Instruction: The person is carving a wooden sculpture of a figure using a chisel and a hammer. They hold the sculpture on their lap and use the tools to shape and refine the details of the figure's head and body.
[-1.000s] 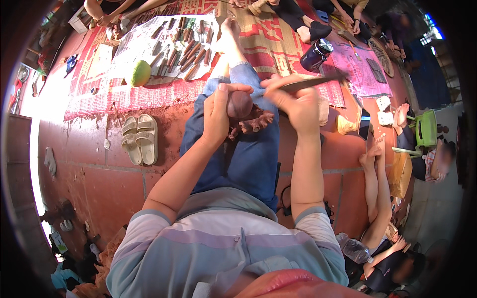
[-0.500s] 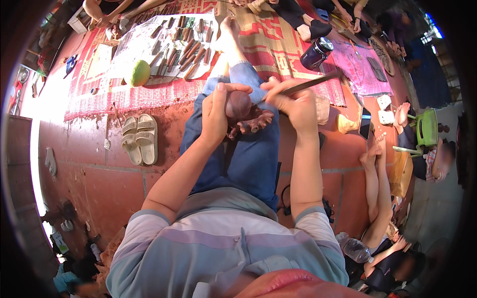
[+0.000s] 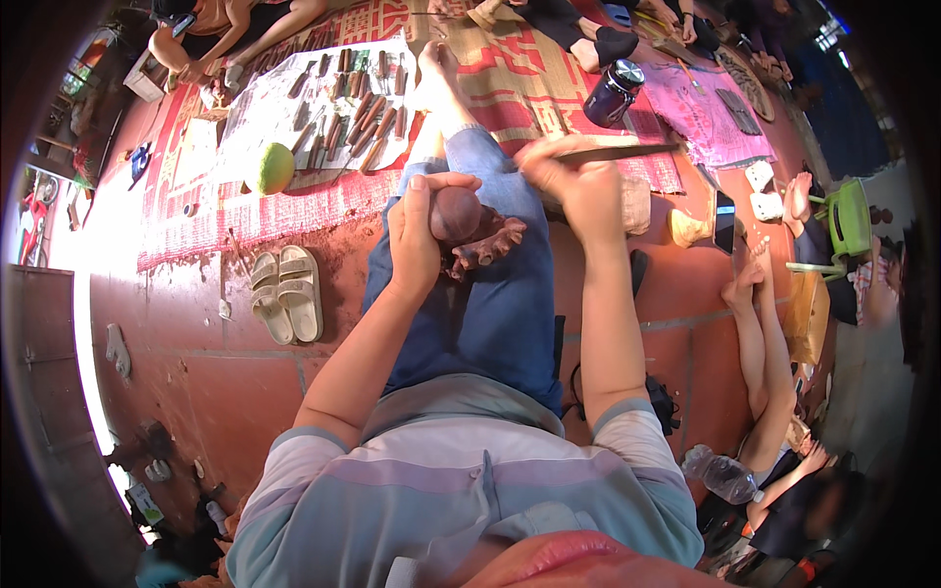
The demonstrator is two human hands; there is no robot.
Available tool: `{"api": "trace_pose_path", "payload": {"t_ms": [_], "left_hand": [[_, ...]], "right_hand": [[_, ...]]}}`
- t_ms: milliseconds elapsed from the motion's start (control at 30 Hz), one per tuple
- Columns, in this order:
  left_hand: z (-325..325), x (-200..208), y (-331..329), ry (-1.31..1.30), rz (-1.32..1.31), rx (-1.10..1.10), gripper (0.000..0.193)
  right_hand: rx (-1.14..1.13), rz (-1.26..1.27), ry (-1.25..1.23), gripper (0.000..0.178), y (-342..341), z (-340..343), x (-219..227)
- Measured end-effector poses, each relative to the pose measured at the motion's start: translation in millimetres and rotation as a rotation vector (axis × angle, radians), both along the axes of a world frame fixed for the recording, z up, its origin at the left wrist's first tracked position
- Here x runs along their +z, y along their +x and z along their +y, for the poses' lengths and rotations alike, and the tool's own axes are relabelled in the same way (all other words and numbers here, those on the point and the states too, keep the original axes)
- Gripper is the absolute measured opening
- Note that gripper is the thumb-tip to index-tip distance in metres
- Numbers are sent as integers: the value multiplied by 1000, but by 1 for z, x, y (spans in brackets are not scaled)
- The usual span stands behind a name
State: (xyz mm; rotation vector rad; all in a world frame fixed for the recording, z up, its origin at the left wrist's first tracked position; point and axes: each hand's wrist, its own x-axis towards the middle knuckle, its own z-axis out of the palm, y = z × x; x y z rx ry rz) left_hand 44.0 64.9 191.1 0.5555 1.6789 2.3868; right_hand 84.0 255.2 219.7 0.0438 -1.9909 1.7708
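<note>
My left hand (image 3: 419, 235) is closed around a reddish-brown carving (image 3: 456, 216) that looks like wood, holding it over my lap. The carving has a smooth round ball on top and a knobbly, branching lower part toward my right. Its underside is hidden. In my right hand (image 3: 583, 196), fingers wrapped around it, is a long, dark, narrow tool that looks like a file (image 3: 632, 152). The file's long end points right, nearly level. Its other end, near the carving, is mostly hidden by my fingers, and I cannot tell whether it touches the wood.
Several wooden-handled carving tools (image 3: 371, 120) lie on a white sheet on the red mat (image 3: 196, 227), beside a green round fruit (image 3: 271, 168). Beige sandals (image 3: 287, 294) lie to my left. A dark flask (image 3: 614, 94), a wood block (image 3: 636, 206) and other people's legs are at right.
The file has swung from sloping up to the right to almost level. My left hand still holds the carving, which sits slightly lower and further left in the view. The whole view has shifted slightly.
</note>
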Motion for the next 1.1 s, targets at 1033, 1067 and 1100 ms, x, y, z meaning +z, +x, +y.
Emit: {"api": "trace_pose_path", "payload": {"t_ms": [1033, 1067, 1100], "left_hand": [[-1, -3, -2, 82, -79, -110, 55], [-2, -4, -2, 87, -82, -133, 55], [-4, -6, 0, 132, -77, -160, 55]], "right_hand": [[141, -52, 182, 5, 11, -20, 32], [-303, 143, 312, 5, 6, -19, 32], [-524, 141, 205, 8, 1, 8, 26]]}}
